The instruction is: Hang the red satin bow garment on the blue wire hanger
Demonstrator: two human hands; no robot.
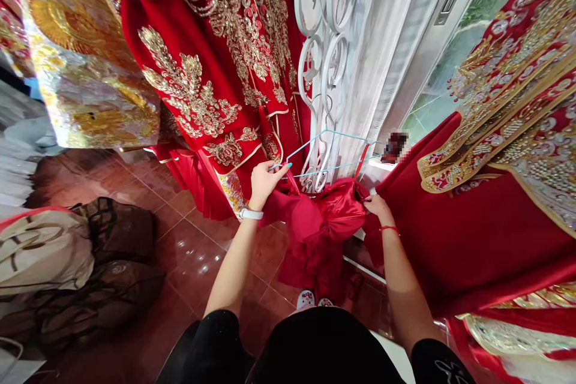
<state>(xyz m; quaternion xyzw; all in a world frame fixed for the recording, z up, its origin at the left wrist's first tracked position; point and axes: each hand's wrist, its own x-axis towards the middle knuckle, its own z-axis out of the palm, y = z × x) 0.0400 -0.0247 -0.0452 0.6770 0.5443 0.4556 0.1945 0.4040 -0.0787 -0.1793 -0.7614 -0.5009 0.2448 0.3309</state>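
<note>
A red satin dress (344, 207) hangs in front of me by thin straps from a light-blue wire hanger (346, 134). My left hand (266, 183), with a white band at the wrist, is closed in a pinch at the hanger's left corner, where a red strap runs down to the bodice. At the bodice's right edge, my right hand (378, 206) has its fingers closed on the red fabric. The hanger's hook rests near a white scrolled metal stand (333, 66). The dress's lower part falls toward my shoes (306, 299).
Red gowns with gold embroidery (189, 90) hang at the left, beside a gold-and-white garment (85, 60). More beaded red clothing (508, 132) crowds the right. Brown and beige bags (112, 228) lie on the tiled floor (198, 264). A white curtain (382, 30) hangs by the glass door.
</note>
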